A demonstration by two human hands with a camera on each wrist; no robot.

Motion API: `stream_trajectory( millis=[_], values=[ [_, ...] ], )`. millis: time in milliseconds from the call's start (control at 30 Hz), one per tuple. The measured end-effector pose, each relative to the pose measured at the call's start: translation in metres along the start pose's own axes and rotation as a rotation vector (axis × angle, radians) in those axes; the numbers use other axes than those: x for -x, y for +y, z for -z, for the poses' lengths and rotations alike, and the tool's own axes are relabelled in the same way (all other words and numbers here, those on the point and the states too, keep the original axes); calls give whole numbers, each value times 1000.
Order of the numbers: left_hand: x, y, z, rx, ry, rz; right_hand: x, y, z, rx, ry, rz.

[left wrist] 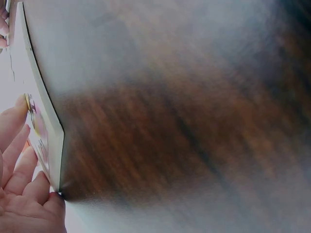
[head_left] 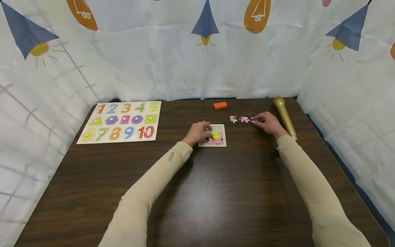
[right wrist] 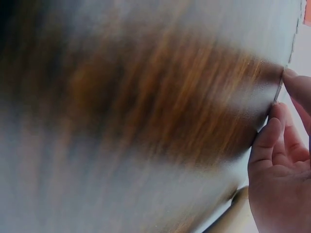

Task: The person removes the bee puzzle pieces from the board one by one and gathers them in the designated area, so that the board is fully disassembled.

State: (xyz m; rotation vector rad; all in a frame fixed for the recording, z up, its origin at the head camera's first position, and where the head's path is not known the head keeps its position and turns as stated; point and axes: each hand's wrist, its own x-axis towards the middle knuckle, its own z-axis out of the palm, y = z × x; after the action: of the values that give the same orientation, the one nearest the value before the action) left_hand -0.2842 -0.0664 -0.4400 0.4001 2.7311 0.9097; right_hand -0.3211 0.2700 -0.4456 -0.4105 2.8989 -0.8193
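Note:
A small jigsaw puzzle [head_left: 219, 136] with a yellow bee picture on pink lies in a pale square frame [head_left: 225, 144]. My left hand [head_left: 198, 133] rests over its left side; in the left wrist view, the thumb [left wrist: 18, 109] touches the picture and the other fingers bend by the frame's edge. Between that thumb and index finger there is a gap. To the right, my right hand [head_left: 267, 122] pinches a small pink jigsaw piece [head_left: 253, 120] at the table surface. Two more loose pieces, one at the end [head_left: 233, 119] and one between [head_left: 244, 119], lie in line with it.
A number and shape board [head_left: 123, 132] lies at the left of the brown table [head_left: 216, 199]. An orange block [head_left: 220, 105] sits near the back edge. A gold microphone [head_left: 284, 116] lies just right of my right hand. White patterned cloth [head_left: 172, 68] hangs behind.

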Motion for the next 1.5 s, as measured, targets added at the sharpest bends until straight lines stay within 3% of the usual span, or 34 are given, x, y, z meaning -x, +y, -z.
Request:
stream_trajectory(
  millis=[700,1000,1367,1500],
  values=[
    [3,0,0,23,-2,8,-2,1,-4,-8,-3,-16],
    [3,3,2,-29,-16,-36,-1,-3,0,-10,-12,-26],
    [1,2,1,-29,-17,-25,-1,-2,0,0,-5,4],
    [1,0,3,-30,-15,-51,-2,-3,0,4,12,6]
  ],
)
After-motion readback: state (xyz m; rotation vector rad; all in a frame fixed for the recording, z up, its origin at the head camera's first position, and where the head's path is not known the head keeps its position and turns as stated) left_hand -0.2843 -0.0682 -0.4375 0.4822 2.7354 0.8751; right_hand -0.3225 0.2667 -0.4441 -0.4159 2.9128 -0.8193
